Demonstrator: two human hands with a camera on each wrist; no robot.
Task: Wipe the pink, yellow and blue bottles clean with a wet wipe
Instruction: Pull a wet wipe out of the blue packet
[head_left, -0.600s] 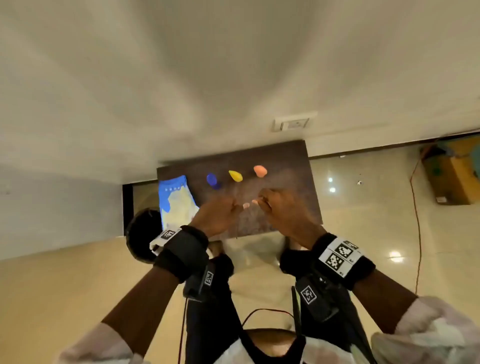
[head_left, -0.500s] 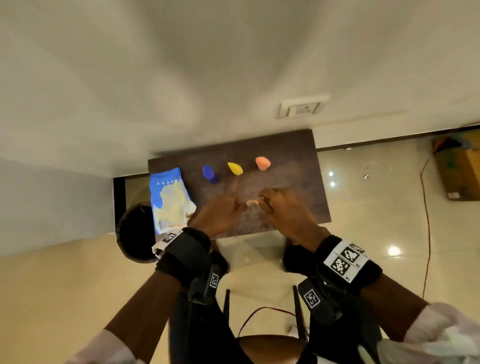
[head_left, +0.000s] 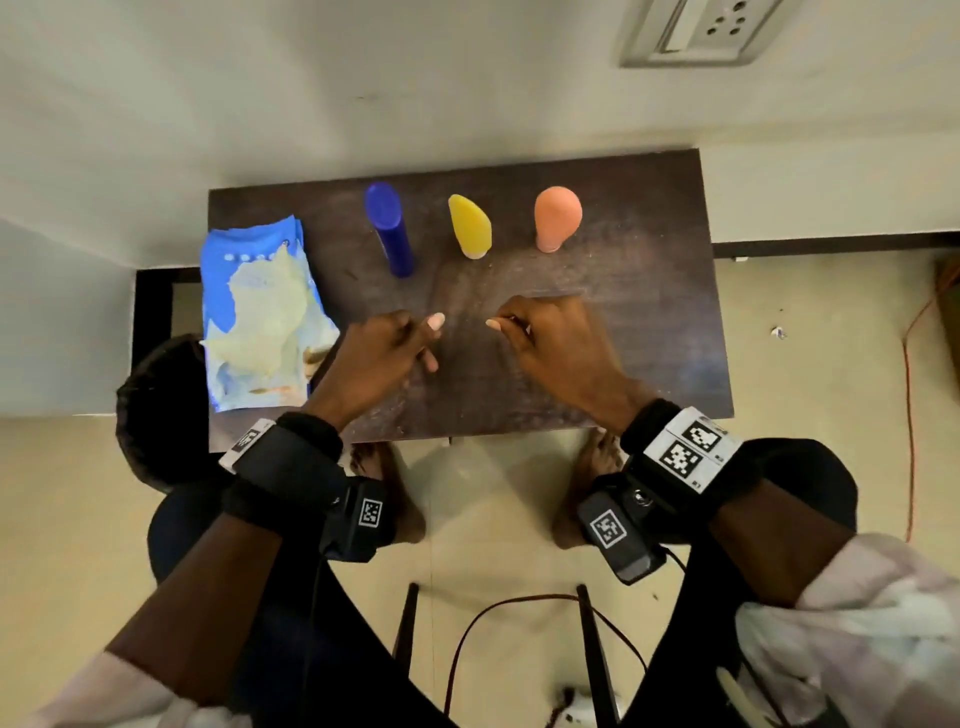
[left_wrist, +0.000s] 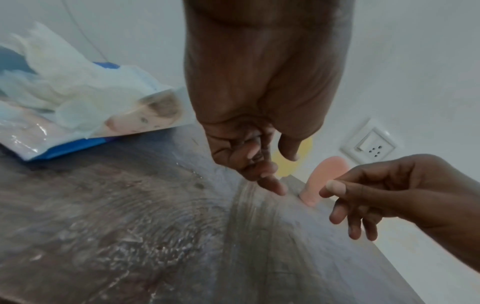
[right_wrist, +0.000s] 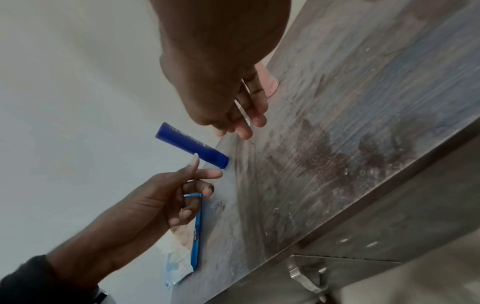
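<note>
Three bottles stand in a row at the back of the dark table (head_left: 649, 322): blue bottle (head_left: 388, 228) on the left, yellow bottle (head_left: 470, 226) in the middle, pink bottle (head_left: 557, 218) on the right. My left hand (head_left: 428, 338) and right hand (head_left: 506, 325) hover over the table's middle, a short gap between them. Both have loosely curled fingers and hold nothing. The left wrist view shows my left hand (left_wrist: 270, 174) low over the tabletop, with the pink bottle (left_wrist: 330, 174) behind. The right wrist view shows my right hand (right_wrist: 244, 121) near the blue bottle (right_wrist: 192, 146).
A blue wet wipe pack (head_left: 260, 322) with a crumpled white wipe on top lies at the table's left edge. A wall with a socket plate (head_left: 696, 31) runs behind the table. My bare feet and a red cable (head_left: 519, 613) are on the floor below.
My hands were together, fingertips touching; now they have drawn apart sideways. The head view has tilted down and closer to the table.
</note>
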